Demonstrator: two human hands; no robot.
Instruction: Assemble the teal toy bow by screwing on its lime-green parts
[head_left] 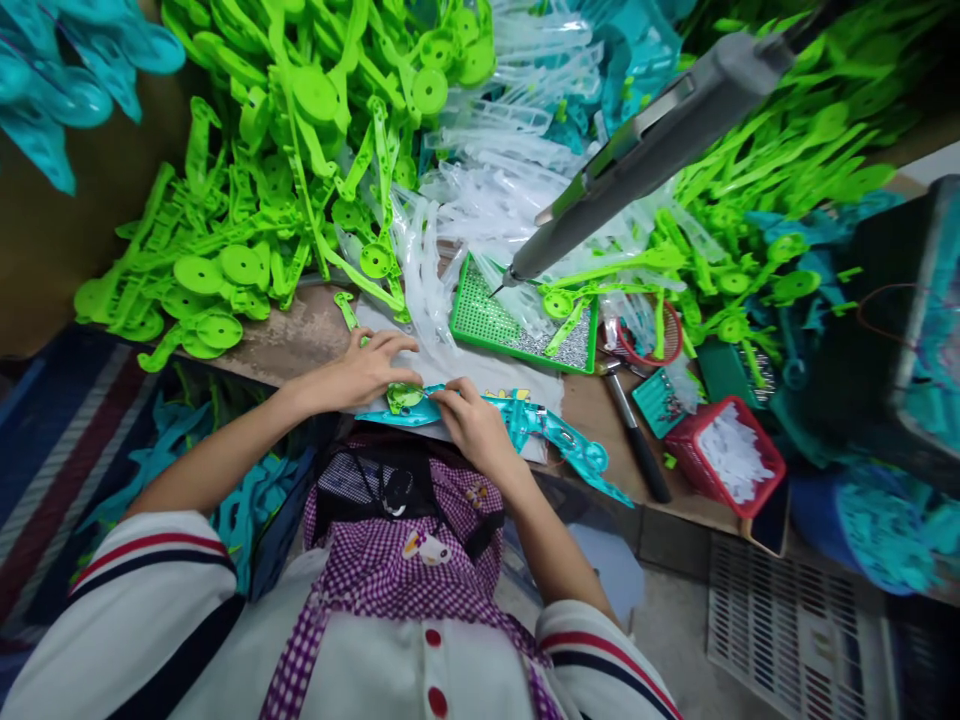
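A long teal translucent plastic toy part [577, 452] lies across the near edge of the workbench, with small fittings along its middle. At its left end is a round lime-green plastic piece [403, 398]. My left hand [364, 370] rests over that piece from above, fingers apart and fingertips close to it. My right hand [474, 420] is closed in a pinch over the teal part, right of the green piece. Whatever sits between its thumb and finger is too small to make out. A grey electric screwdriver [637, 160] hangs tip-down above the bench.
Behind the hands is a green perforated tray [461, 318] of small metal bits. Lime-green parts [240, 265] and clear plastic strips [480, 190] are heaped around it. To the right are a hammer [634, 430], a teal tray [651, 405] and a red basket [705, 475] of white pieces.
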